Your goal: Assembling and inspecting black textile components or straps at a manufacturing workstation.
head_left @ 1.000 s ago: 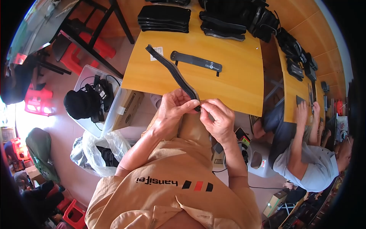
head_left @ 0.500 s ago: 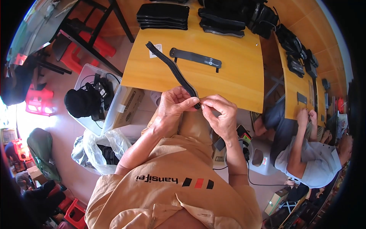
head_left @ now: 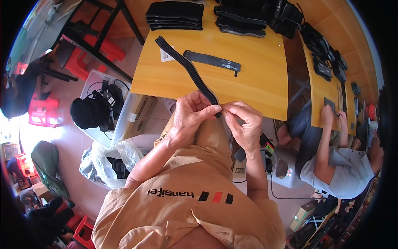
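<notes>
A long black layered strap [head_left: 187,67], ribbed along its length, runs from my hands up over the near part of the table, its far end free. My left hand [head_left: 191,111] is closed around its near end, the thumb lying along the top. At that same end my right hand [head_left: 243,121] pinches, thumb and forefinger together; the very tip is hidden by fingers. Beyond them, a flat dark-grey band [head_left: 213,61] with a small tab lies on the table. A white printed label [head_left: 166,56] lies partly under the strap's far end.
On the yellow table [head_left: 257,93] sit a stack of black pads [head_left: 174,15] and more black pouches [head_left: 240,20] at the back. Left of it stands a clear bin [head_left: 120,124] with black gear. At the right a co-worker [head_left: 338,170] handles something small at another table.
The strap and both my hands have shifted slightly to the right, still gripping the same end. The co-worker's hands have moved apart.
</notes>
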Motion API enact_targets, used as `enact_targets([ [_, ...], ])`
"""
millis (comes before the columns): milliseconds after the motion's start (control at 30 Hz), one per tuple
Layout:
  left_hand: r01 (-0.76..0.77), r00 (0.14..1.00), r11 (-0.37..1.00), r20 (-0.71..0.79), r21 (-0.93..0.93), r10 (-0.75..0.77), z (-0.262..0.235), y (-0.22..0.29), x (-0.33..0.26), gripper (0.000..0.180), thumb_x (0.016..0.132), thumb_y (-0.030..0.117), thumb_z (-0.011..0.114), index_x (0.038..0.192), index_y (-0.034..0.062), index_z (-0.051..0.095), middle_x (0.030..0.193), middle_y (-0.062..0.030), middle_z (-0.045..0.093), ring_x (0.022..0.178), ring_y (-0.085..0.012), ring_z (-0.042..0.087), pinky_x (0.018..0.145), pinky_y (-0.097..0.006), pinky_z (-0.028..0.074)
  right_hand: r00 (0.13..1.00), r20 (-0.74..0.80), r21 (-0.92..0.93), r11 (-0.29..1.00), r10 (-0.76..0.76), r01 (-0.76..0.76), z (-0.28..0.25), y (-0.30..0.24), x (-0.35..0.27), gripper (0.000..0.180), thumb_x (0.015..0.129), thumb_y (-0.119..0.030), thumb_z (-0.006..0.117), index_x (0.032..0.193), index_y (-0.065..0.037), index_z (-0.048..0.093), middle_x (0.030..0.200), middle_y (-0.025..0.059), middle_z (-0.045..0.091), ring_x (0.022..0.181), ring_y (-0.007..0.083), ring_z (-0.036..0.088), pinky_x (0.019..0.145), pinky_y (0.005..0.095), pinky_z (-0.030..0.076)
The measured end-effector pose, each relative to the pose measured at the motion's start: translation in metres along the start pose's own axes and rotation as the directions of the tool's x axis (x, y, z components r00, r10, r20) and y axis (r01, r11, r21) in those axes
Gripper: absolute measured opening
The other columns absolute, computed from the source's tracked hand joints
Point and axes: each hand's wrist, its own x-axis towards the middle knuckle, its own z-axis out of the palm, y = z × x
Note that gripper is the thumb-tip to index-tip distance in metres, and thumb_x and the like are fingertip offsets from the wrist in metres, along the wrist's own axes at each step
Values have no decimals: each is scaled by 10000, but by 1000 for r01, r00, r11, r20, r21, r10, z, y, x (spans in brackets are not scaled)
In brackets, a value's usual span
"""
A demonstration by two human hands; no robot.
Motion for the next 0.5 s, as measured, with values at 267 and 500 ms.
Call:
enact_targets([
  [267, -59, 998, 996, -28, 62, 61, 0, -6, -2, 196, 775, 71, 731, 897, 1, 594, 795, -45, 644, 718, -66, 591, 633, -203, 504, 1000, 17, 2, 1000, -23, 22, 4, 2, 0, 123, 737, 88, 641, 846, 35, 664, 783, 93, 656, 682, 164, 636, 620, 250, 495],
  [500, -90, 993, 989, -62, 118, 98, 0, -8, -4, 164, 782, 62, 720, 858, -13, 596, 773, -39, 643, 699, -64, 586, 641, -206, 502, 995, -19, -97, 991, -93, 91, 11, 6, -2, 137, 707, 89, 633, 832, 33, 634, 746, 98, 635, 643, 188, 634, 593, 267, 509],
])
